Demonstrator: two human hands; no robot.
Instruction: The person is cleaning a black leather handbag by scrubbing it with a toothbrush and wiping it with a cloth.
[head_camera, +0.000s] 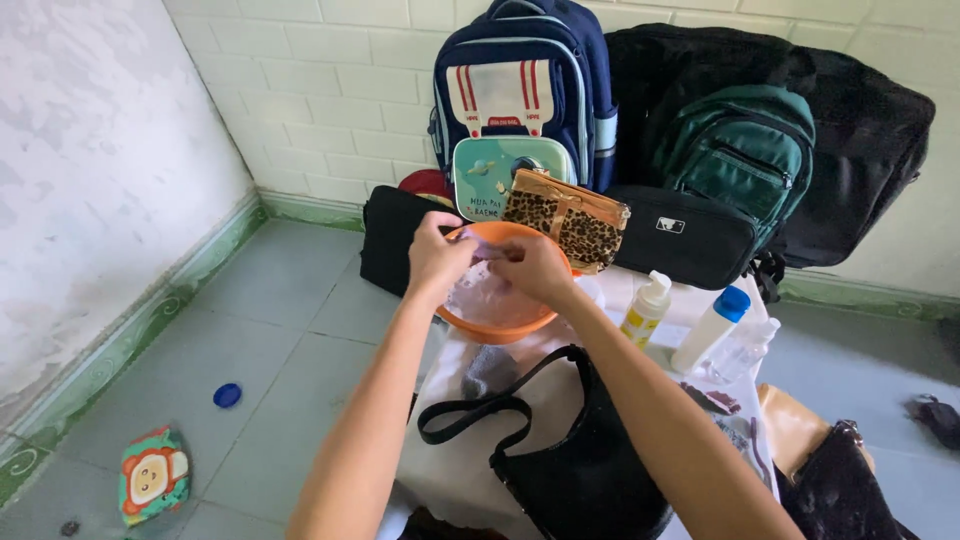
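Over the orange basin (500, 330) — both hands (437, 256) (533, 268) bunch a cloth (487, 290).

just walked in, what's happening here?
A person has both hands over an orange basin on a white-covered table. The left hand and right hand are pinching a pale, wet-looking cloth above it. A black shoulder bag lies nearest the camera, two bottles to the right. A leopard-print pouch and backpacks stand behind against the tiled wall.
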